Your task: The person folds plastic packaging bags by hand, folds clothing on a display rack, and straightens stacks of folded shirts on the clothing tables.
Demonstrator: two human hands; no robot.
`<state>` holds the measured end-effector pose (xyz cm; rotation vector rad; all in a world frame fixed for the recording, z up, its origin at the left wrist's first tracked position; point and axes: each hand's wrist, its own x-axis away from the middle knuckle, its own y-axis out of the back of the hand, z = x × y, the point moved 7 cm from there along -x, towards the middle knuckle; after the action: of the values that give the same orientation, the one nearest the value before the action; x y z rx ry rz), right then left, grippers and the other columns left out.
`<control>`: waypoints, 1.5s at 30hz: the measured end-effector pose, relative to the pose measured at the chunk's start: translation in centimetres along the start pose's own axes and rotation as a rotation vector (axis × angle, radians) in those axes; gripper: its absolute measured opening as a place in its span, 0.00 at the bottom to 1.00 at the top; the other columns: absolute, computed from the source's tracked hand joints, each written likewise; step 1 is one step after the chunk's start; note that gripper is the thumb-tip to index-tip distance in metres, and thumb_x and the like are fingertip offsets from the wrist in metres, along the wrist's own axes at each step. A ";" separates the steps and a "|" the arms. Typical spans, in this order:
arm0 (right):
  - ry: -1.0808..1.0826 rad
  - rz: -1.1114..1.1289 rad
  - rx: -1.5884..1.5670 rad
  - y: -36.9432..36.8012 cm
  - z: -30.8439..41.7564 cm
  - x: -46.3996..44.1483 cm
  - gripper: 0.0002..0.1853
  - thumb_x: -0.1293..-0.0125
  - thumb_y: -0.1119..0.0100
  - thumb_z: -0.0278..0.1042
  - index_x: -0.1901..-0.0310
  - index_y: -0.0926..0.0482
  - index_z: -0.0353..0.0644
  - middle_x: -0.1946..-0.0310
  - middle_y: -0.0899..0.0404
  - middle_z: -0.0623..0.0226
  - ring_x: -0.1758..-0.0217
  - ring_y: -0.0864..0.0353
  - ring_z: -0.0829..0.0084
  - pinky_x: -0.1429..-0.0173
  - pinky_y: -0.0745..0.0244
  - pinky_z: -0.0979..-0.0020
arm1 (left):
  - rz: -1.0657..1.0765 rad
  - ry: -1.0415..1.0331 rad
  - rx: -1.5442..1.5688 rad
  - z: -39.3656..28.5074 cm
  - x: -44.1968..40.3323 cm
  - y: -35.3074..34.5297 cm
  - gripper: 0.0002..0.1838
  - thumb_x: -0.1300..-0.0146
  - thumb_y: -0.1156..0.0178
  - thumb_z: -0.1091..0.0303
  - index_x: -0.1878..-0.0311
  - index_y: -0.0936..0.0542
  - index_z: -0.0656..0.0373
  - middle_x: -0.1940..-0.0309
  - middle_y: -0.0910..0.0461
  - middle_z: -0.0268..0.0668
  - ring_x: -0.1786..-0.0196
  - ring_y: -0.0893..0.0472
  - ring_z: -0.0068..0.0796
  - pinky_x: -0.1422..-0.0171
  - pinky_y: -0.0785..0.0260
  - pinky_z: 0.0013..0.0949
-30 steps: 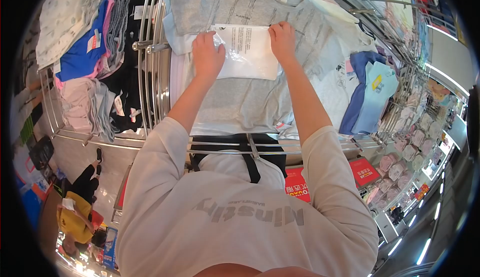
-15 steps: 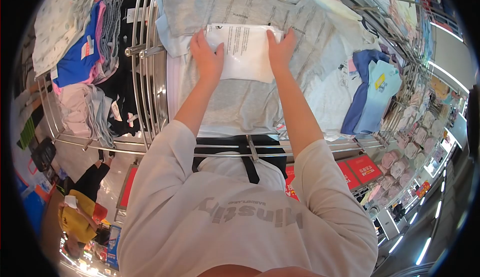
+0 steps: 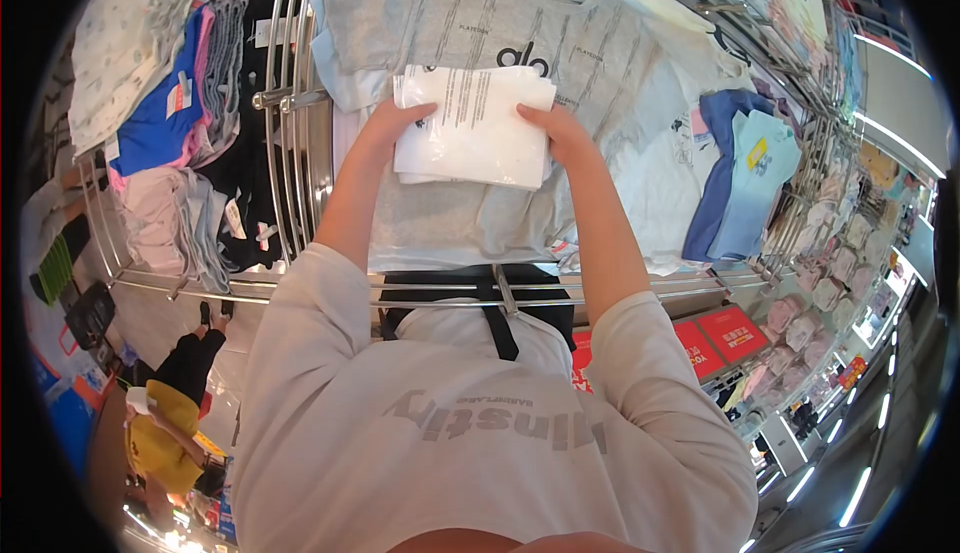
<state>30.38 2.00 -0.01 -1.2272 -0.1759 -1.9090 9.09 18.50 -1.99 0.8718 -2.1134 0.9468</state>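
A stack of white plastic packaging bags [image 3: 475, 143] with printed text is held between my two hands, above a grey printed T-shirt [image 3: 440, 218]. My left hand [image 3: 393, 123] grips the stack's left edge, thumb on top and the other fingers hidden underneath. On the opposite edge, my right hand [image 3: 563, 133] holds it the same way, its thumb pressing the upper face. The T-shirt lies spread out face up, with dark lettering showing just beyond the bags.
Metal rails [image 3: 295, 143] edge the display on the left, with folded clothes [image 3: 150, 133] past them. Blue garments [image 3: 750, 183] lie at the right. Red signs [image 3: 725, 338] are below the front rail. A person in a yellow top [image 3: 165, 443] stands at lower left.
The white bags have come up off the T-shirt and nearer to me, uncovering its large dark lettering. My hands have gone from resting on top to gripping both side edges.
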 end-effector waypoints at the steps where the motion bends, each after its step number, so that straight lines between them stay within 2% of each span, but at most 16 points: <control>1: 0.013 0.036 -0.010 -0.5 -0.2 0.7 0.33 0.41 0.24 0.33 0.37 0.26 0.30 0.42 0.18 0.55 0.42 0.17 0.64 0.36 0.23 0.62 | 0.027 0.000 0.008 0.1 0.7 0.0 0.28 0.39 0.30 0.74 0.35 0.25 0.65 0.40 0.20 0.42 0.41 0.18 0.34 0.39 0.24 0.36; 6: 0.042 0.161 0.009 -2.7 -2.9 3.9 0.29 0.41 0.26 0.29 0.38 0.23 0.33 0.46 0.16 0.59 0.41 0.18 0.66 0.36 0.24 0.63 | 0.124 0.047 0.056 3.2 4.5 0.8 0.31 0.39 0.33 0.78 0.32 0.28 0.63 0.40 0.20 0.41 0.40 0.19 0.34 0.36 0.25 0.38; 9: 0.082 0.017 0.252 -1.9 -5.0 5.1 0.27 0.43 0.26 0.26 0.41 0.21 0.34 0.48 0.15 0.62 0.41 0.18 0.68 0.36 0.25 0.65 | 0.122 -0.024 -0.001 4.9 6.6 1.8 0.29 0.41 0.31 0.77 0.34 0.25 0.63 0.42 0.18 0.41 0.41 0.18 0.34 0.36 0.25 0.37; 12: 0.256 -0.008 0.308 -2.5 -4.3 8.3 0.23 0.42 0.28 0.23 0.44 0.19 0.36 0.50 0.14 0.65 0.45 0.18 0.70 0.39 0.25 0.68 | 0.016 -0.131 -0.124 4.4 9.1 3.1 0.26 0.42 0.31 0.78 0.38 0.22 0.66 0.47 0.16 0.41 0.43 0.17 0.35 0.36 0.25 0.36; 15: 0.369 -0.044 0.440 -2.7 -3.7 11.5 0.19 0.40 0.32 0.22 0.46 0.17 0.39 0.53 0.14 0.67 0.49 0.17 0.73 0.42 0.24 0.69 | 0.027 -0.284 -0.275 1.3 12.4 2.8 0.14 0.43 0.31 0.80 0.52 0.15 0.62 0.55 0.13 0.42 0.47 0.15 0.35 0.37 0.24 0.36; 18: 0.585 -0.019 0.589 -4.2 -2.0 15.2 0.16 0.41 0.35 0.19 0.50 0.16 0.37 0.54 0.14 0.66 0.50 0.17 0.73 0.41 0.25 0.72 | 0.237 -0.494 -0.107 -0.5 14.9 1.5 0.09 0.45 0.33 0.84 0.61 0.15 0.62 0.56 0.12 0.45 0.48 0.14 0.37 0.38 0.23 0.37; 21: 0.679 -0.113 0.591 -5.4 -1.3 19.1 0.13 0.41 0.38 0.17 0.53 0.16 0.37 0.55 0.14 0.66 0.50 0.17 0.74 0.42 0.25 0.72 | 0.245 -0.643 -0.215 -1.3 18.5 0.5 0.02 0.40 0.33 0.77 0.65 0.16 0.59 0.57 0.12 0.48 0.47 0.14 0.42 0.39 0.23 0.42; 24: 0.769 -0.104 0.632 -6.6 -0.9 23.0 0.12 0.40 0.37 0.18 0.55 0.16 0.39 0.55 0.14 0.66 0.50 0.17 0.75 0.42 0.25 0.72 | 0.315 -0.652 -0.218 -2.0 21.7 -0.4 0.10 0.44 0.37 0.87 0.63 0.15 0.62 0.55 0.12 0.46 0.47 0.14 0.39 0.38 0.23 0.37; 27: 0.865 -0.120 0.650 -6.5 -1.7 26.1 0.14 0.41 0.35 0.18 0.53 0.17 0.40 0.54 0.14 0.68 0.49 0.16 0.74 0.41 0.24 0.71 | 0.337 -0.714 -0.235 -2.9 25.2 -2.1 0.10 0.41 0.37 0.86 0.60 0.14 0.62 0.56 0.12 0.43 0.51 0.14 0.34 0.42 0.23 0.35; 30: 0.531 -0.158 0.584 -4.5 -4.6 27.0 0.30 0.46 0.29 0.22 0.38 0.24 0.39 0.44 0.18 0.60 0.41 0.20 0.68 0.32 0.28 0.65 | 0.172 -0.713 -0.465 -3.2 27.8 -2.4 0.11 0.40 0.37 0.85 0.56 0.14 0.63 0.59 0.12 0.39 0.57 0.15 0.28 0.49 0.24 0.32; 33: 0.534 -0.206 0.960 -4.1 -4.9 28.8 0.51 0.51 0.22 0.28 0.24 0.39 0.40 0.28 0.32 0.54 0.24 0.34 0.62 0.22 0.40 0.60 | 0.137 -0.768 -0.714 -4.2 30.6 -4.7 0.10 0.37 0.36 0.81 0.54 0.14 0.61 0.65 0.14 0.34 0.61 0.17 0.22 0.56 0.28 0.26; 34: 0.451 -0.172 1.009 -4.0 -4.9 29.2 0.61 0.54 0.19 0.32 0.20 0.49 0.40 0.20 0.47 0.54 0.16 0.51 0.59 0.17 0.52 0.58 | 0.091 -0.808 -0.840 -4.4 31.3 -5.4 0.12 0.40 0.37 0.83 0.54 0.14 0.61 0.66 0.14 0.40 0.62 0.15 0.29 0.57 0.26 0.29; 37: 0.698 -0.163 1.058 -8.5 -2.9 31.5 0.61 0.55 0.18 0.34 0.21 0.47 0.40 0.21 0.46 0.54 0.16 0.49 0.59 0.16 0.54 0.58 | 0.035 -1.070 -1.164 -5.1 33.9 -7.2 0.12 0.42 0.40 0.82 0.56 0.15 0.60 0.67 0.15 0.45 0.62 0.15 0.42 0.57 0.24 0.36; 40: 0.875 -0.003 1.147 -15.6 -4.3 30.3 0.67 0.60 0.14 0.38 0.20 0.50 0.43 0.20 0.50 0.51 0.16 0.52 0.53 0.16 0.52 0.57 | 0.053 -1.109 -1.313 -5.2 35.4 -8.3 0.11 0.43 0.41 0.79 0.58 0.16 0.60 0.67 0.16 0.48 0.61 0.16 0.50 0.57 0.24 0.42; 43: 0.882 0.051 0.910 -20.3 -4.7 28.9 0.61 0.59 0.15 0.38 0.23 0.42 0.45 0.25 0.39 0.52 0.19 0.46 0.53 0.16 0.52 0.56 | 0.111 -1.049 -1.366 -5.5 37.1 -9.0 0.09 0.42 0.42 0.76 0.59 0.17 0.60 0.69 0.17 0.47 0.62 0.16 0.50 0.58 0.25 0.44; 45: 1.168 0.070 1.067 -21.5 -3.9 28.7 0.54 0.58 0.15 0.36 0.27 0.36 0.46 0.30 0.31 0.55 0.23 0.38 0.53 0.16 0.51 0.56 | 0.151 -1.010 -1.375 -5.9 37.7 -8.6 0.10 0.42 0.40 0.76 0.58 0.16 0.59 0.69 0.17 0.48 0.62 0.16 0.50 0.58 0.25 0.42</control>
<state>7.67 -2.59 27.60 0.5923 -0.4162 -1.7345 -3.76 7.47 33.26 0.3904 -2.8199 -1.1662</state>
